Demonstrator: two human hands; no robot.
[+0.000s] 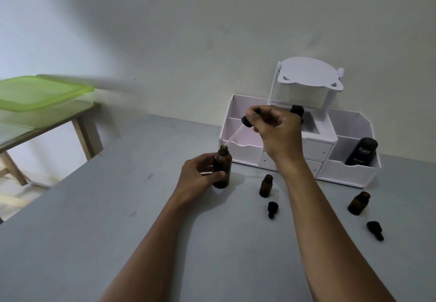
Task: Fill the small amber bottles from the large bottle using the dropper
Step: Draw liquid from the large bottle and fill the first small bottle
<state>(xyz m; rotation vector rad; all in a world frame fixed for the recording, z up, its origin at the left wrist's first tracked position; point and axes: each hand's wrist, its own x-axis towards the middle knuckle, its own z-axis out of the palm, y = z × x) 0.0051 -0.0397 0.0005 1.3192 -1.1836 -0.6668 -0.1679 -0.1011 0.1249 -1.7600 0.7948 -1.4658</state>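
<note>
Grey tabletop (70, 242) against a pale wall: a person's left hand (200, 176) wraps the upright large amber bottle (222, 168), while the right hand (278, 131) pinches a dropper (245, 124), its slanted glass tip at the bottle's mouth. Two small amber bottles (266, 186) (358, 203) stand uncapped nearby, before a white organiser (349, 174).

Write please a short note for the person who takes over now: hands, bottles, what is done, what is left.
Left hand holds the large amber bottle upright on the grey table.
Right hand holds the dropper tilted, its tip at that bottle's mouth.
Two small amber bottles stand open to the right, a black dropper cap lying near each.
Fill levels cannot be told.
Left: fill both small bottles, then cap them.
</note>
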